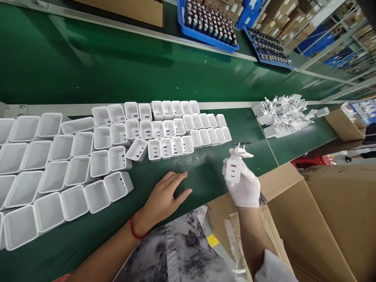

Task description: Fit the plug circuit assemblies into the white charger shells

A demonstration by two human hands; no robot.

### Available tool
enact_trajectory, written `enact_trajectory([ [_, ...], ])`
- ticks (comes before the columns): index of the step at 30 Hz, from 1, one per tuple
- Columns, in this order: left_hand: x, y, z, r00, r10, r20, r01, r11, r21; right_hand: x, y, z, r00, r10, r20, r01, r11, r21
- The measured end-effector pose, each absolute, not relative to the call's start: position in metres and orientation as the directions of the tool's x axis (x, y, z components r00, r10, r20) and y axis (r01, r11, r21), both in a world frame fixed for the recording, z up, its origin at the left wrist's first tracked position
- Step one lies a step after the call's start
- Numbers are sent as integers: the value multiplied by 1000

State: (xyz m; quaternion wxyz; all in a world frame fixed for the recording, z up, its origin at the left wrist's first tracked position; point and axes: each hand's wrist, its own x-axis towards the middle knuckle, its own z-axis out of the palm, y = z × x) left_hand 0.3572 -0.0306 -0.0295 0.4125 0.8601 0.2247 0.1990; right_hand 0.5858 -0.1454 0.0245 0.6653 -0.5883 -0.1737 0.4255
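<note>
My left hand (164, 197) lies flat on the green table (205, 172), fingers stretched out, holding nothing; a red band circles its wrist. My right hand (243, 184), in a white glove, grips a white charger insert (235, 166) with ports and metal prongs, held just above the table's near edge. Rows of several empty white charger shells (117, 141) stand open side up to the left and ahead of both hands.
A heap of white plug parts (282, 115) lies at the right. Blue trays (208, 23) of components sit beyond the green conveyor belt (88, 58). Open cardboard boxes (323, 219) stand at the lower right, a smaller carton (343, 125) farther right.
</note>
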Motion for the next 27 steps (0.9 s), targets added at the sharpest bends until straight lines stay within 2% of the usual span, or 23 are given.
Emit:
enact_trajectory([
  [8,357,-31,-29,820,555,139,258,-575,776,596,-147,15,532,769,-355,-511,-43,-859],
  [12,358,-32,-30,814,560,152,261,-587,767,600,-150,13,558,749,-356,-466,-72,-882],
  [14,358,-32,-30,807,562,179,249,-600,760,613,-151,14,627,712,-316,-338,-117,-934],
  [16,359,-32,-30,799,567,202,240,-607,757,638,-151,13,745,641,-183,-36,-236,-971],
  [18,359,-33,-32,792,571,215,232,-608,759,678,-147,12,832,554,22,293,-406,-865],
  [19,360,-34,-32,790,573,216,231,-606,761,701,-143,11,854,511,102,379,-476,-794],
  [22,359,-35,-34,789,574,218,223,-598,770,771,-132,13,895,398,199,424,-626,-654],
  [24,359,-34,-35,787,578,215,214,-583,784,804,-128,18,898,369,240,439,-703,-560],
  [27,360,-32,-32,793,575,199,196,-551,811,822,-115,28,838,455,301,545,-716,-436],
])
